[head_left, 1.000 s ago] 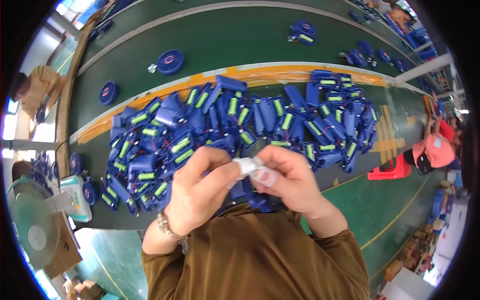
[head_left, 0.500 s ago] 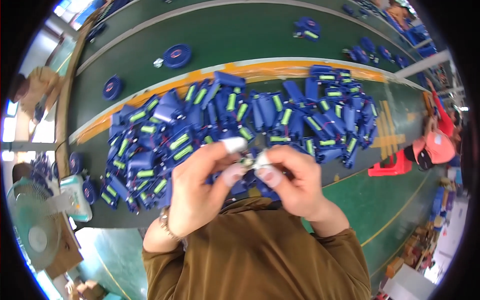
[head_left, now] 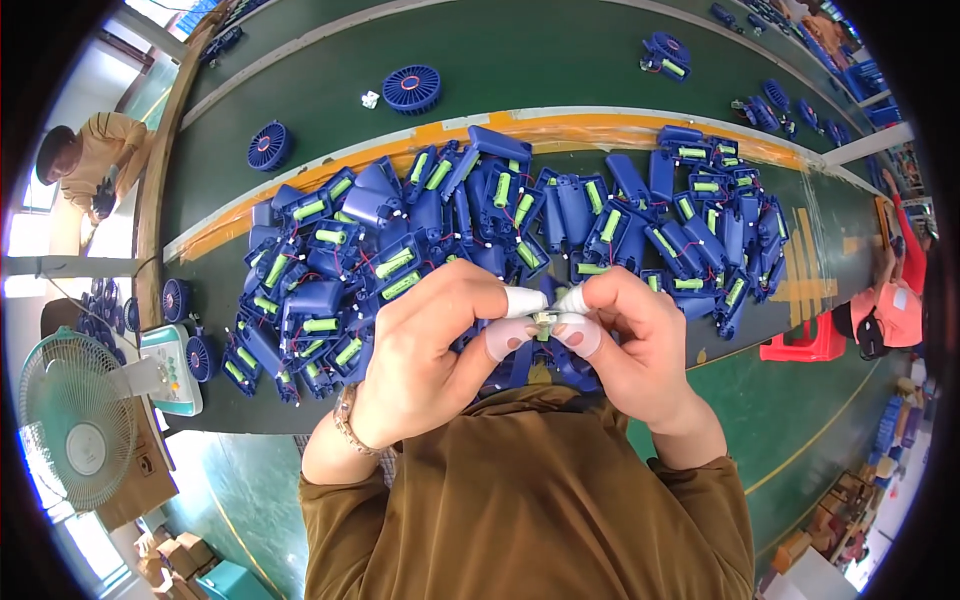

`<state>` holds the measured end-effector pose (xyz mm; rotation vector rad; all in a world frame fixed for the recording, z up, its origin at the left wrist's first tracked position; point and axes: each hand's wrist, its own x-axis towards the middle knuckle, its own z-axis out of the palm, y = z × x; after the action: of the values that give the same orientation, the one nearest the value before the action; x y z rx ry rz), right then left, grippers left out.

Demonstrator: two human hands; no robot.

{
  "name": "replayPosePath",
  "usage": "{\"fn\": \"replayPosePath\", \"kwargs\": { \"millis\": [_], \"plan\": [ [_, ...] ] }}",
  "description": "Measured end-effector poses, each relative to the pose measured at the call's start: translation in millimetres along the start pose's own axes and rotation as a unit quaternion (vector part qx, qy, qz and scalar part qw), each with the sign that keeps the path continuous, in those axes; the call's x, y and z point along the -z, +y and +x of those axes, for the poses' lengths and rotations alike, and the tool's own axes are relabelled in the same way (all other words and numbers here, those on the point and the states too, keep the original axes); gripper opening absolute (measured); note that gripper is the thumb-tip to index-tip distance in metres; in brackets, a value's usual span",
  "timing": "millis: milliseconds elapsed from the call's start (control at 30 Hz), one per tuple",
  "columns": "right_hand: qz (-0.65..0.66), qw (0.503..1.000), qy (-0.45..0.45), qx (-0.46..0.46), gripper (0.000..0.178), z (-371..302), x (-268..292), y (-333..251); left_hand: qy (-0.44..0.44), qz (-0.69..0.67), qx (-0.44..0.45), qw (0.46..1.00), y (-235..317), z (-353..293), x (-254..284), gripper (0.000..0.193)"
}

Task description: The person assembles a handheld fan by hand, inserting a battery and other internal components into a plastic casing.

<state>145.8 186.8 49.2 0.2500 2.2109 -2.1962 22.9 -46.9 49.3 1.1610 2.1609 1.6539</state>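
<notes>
My left hand (head_left: 425, 335) and my right hand (head_left: 640, 350) meet fingertip to fingertip above the near side of the table. Thumb and forefinger of each hand pinch a small part (head_left: 544, 320), pale white and greenish like a tiny circuit board with a connector. Fingertips hide most of it. White covers sit on both forefingers, and translucent ones on the thumbs. Beneath and beyond my hands lies a wide pile of blue plastic housings (head_left: 318, 297), many with a green cylindrical battery (head_left: 394, 262) and thin red wires.
Past the orange-taped ledge (head_left: 600, 122), round blue fan heads (head_left: 411, 90) rest on a green belt (head_left: 520, 55). At left stand a desk fan (head_left: 85, 445) and a white tray (head_left: 172, 370). One person sits far left; another, in red, is at right near a red stool (head_left: 805, 342).
The scene has shifted slightly right in view. Both hands have moved a little right relative to the pile, still pinching the small part, which now shows more sharply.
</notes>
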Motion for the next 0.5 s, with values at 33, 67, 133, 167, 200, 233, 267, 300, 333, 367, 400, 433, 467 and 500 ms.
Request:
{"fn": "replayPosePath", "kwargs": {
  "millis": [33,67,133,167,200,233,267,300,333,367,400,433,467,500],
  "plan": [
    [-0.043,0.997,0.015,0.058,0.015,0.9,-1.3,6.2,-0.007,0.003,0.0,1.0,-0.6,0.1,2.5,0.021],
    [-0.086,0.989,0.031,0.117,0.015,1.8,-2.6,10.6,-0.007,0.004,0.002,1.0,-0.8,-0.5,2.8,0.021],
    [-0.058,0.992,0.029,0.107,0.015,2.9,-4.9,13.5,0.003,-0.009,0.003,1.0,-0.8,-1.5,1.4,0.021],
    [-0.033,0.994,0.028,0.098,0.015,2.9,-5.5,14.3,0.003,-0.009,0.003,1.0,-2.5,-2.5,1.6,0.021],
    [-0.032,0.994,0.029,0.098,0.015,3.3,-6.6,14.9,-0.005,-0.002,-0.008,1.0,-5.5,-4.0,2.2,0.019],
    [0.021,0.997,0.016,0.075,0.015,4.6,-7.1,15.5,-0.012,0.004,-0.02,1.0,-8.1,-4.4,2.6,0.017],
    [0.074,0.996,0.003,0.051,0.015,5.5,-6.8,16.4,-0.013,0.004,-0.02,1.0,-9.6,-4.8,4.2,0.017],
    [0.074,0.996,0.004,0.051,0.015,4.5,-3.9,18.5,-0.038,-0.002,-0.033,0.999,-11.1,-5.6,6.6,0.018],
    [0.066,0.997,-0.038,0.017,0.016,2.1,1.8,21.3,-0.062,-0.008,-0.045,0.997,-12.6,-6.4,8.0,0.018],
    [0.059,0.995,-0.079,-0.016,0.018,1.5,6.4,23.7,-0.081,-0.009,-0.034,0.996,-13.2,-6.5,9.7,0.017],
    [0.029,0.995,-0.095,0.012,0.02,5.5,9.0,23.8,-0.082,-0.01,-0.033,0.996,-13.1,-6.4,10.7,0.017],
    [0.03,0.995,-0.094,-0.002,0.02,4.5,8.8,28.7,-0.112,-0.001,-0.008,0.994,-13.2,-6.5,12.4,0.015],
    [0.031,0.995,-0.093,-0.016,0.02,3.8,9.4,33.4,-0.141,0.008,0.018,0.99,-13.6,-6.0,12.1,0.014],
    [0.034,0.995,-0.089,-0.016,0.02,5.3,12.4,34.9,-0.155,0.004,0.025,0.988,-14.9,-5.7,9.8,0.012]
  ]
}}
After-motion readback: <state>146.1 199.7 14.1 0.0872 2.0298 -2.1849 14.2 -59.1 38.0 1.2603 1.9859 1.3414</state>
